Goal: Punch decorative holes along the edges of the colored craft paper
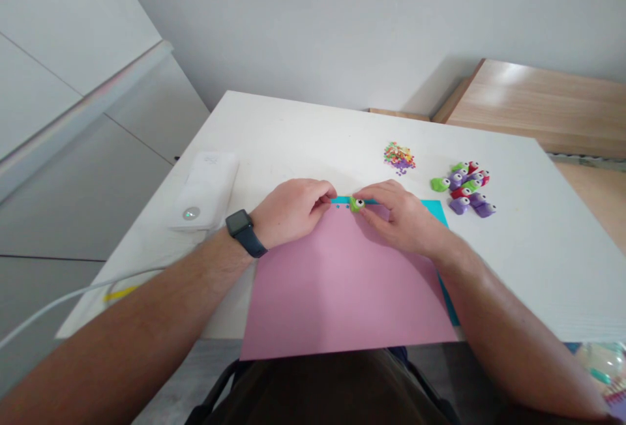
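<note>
My right hand (408,216) pinches a small green craft punch (355,206) with a white round button bearing a dark star-like mark. The punch sits at the far edge of a pink sheet of paper (342,288). Close to it, a few small blue-looking holes or shapes dot the pink edge. With fingers closed, my left hand (291,211) grips that same edge left of the punch; its fingertips are partly hidden. Under the pink paper lies a turquoise sheet (435,210), showing along the top and right side.
More punches (460,191) in green, purple and red lie grouped on the right of the white table (293,131). Colourful paper confetti (400,156) is piled behind my right hand. A white device (205,187) with a cable (83,291) sits on the left.
</note>
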`<state>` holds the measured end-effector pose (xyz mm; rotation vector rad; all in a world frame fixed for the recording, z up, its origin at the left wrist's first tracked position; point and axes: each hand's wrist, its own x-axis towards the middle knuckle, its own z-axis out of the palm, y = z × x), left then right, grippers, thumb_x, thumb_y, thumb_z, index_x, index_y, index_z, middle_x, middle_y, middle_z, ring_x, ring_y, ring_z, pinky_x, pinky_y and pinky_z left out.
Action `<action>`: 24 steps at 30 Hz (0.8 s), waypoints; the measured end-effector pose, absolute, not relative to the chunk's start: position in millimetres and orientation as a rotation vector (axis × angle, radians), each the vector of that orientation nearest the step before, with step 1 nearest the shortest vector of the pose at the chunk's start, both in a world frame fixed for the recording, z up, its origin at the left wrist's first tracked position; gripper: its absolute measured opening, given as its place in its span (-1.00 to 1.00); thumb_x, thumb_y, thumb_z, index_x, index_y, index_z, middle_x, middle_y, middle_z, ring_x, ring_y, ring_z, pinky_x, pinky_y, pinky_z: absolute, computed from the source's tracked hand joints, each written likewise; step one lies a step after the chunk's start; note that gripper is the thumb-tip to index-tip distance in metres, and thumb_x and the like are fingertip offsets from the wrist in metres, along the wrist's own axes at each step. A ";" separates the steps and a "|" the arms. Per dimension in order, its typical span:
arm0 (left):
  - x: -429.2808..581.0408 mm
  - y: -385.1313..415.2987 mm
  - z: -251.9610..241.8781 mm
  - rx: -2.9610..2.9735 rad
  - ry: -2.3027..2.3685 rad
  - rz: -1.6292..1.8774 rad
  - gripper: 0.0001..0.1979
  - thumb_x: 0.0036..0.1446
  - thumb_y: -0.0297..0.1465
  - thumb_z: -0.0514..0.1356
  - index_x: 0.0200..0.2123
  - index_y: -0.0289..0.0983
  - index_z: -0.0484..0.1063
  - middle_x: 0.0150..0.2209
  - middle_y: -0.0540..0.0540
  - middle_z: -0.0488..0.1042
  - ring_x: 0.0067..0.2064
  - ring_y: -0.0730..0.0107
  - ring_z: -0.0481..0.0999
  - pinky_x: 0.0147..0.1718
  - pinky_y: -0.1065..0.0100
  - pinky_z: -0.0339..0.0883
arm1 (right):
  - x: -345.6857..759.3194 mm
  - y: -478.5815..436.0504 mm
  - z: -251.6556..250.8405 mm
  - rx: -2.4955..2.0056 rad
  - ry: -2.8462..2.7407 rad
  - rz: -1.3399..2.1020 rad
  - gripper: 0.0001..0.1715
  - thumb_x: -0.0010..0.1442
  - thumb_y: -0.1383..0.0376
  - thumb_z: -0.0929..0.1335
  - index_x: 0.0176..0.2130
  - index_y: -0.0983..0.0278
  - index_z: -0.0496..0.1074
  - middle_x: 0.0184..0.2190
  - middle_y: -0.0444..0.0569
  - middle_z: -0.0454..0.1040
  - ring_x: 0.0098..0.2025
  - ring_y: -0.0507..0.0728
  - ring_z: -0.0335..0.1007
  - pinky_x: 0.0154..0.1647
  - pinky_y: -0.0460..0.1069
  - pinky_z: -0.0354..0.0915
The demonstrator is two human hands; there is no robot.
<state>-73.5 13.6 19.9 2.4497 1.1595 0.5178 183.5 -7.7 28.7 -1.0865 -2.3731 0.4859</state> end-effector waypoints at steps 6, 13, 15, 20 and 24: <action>-72.8 13.1 18.6 2.438 1.166 0.522 -0.82 0.27 -0.48 0.15 -0.12 -0.22 0.52 -0.22 -0.02 0.61 -0.20 0.30 0.57 -0.19 0.29 0.34 | 182.3 -7.3 27.3 -1.089 -2.374 0.477 -0.72 0.33 0.34 0.37 0.04 0.21 0.52 -0.04 0.00 0.63 0.02 0.22 0.49 0.14 0.15 0.34; -72.0 11.7 20.3 2.434 1.189 0.508 -0.82 0.28 -0.48 0.14 -0.12 -0.22 0.52 -0.24 -0.02 0.60 -0.21 0.30 0.56 -0.20 0.29 0.34 | 182.9 -6.9 23.6 -1.072 -2.370 0.443 -0.66 0.27 0.37 0.40 0.05 0.21 0.50 -0.01 0.00 0.62 0.03 0.22 0.48 0.15 0.16 0.34; -71.6 11.5 20.3 2.425 1.194 0.513 -0.82 0.27 -0.48 0.14 -0.12 -0.22 0.52 -0.23 -0.03 0.60 -0.21 0.30 0.56 -0.20 0.30 0.35 | 183.4 -7.0 23.7 -1.075 -2.373 0.443 -0.65 0.27 0.38 0.40 0.05 0.21 0.50 -0.01 0.00 0.61 0.04 0.22 0.48 0.15 0.15 0.34; -71.0 11.0 19.6 2.408 1.209 0.524 -0.81 0.26 -0.49 0.15 -0.12 -0.22 0.53 -0.24 -0.02 0.60 -0.21 0.31 0.57 -0.20 0.31 0.35 | 183.8 -6.9 22.6 -1.075 -2.370 0.444 -0.66 0.27 0.38 0.39 0.05 0.20 0.50 -0.02 0.00 0.62 0.05 0.23 0.48 0.14 0.17 0.35; -70.3 10.8 19.5 2.398 1.214 0.523 -0.81 0.26 -0.48 0.15 -0.12 -0.22 0.53 -0.24 -0.02 0.61 -0.22 0.31 0.57 -0.21 0.31 0.35 | 183.4 -6.8 20.5 -1.068 -2.361 0.433 -0.59 0.21 0.41 0.41 0.06 0.18 0.49 0.00 0.02 0.61 0.05 0.26 0.49 0.14 0.19 0.36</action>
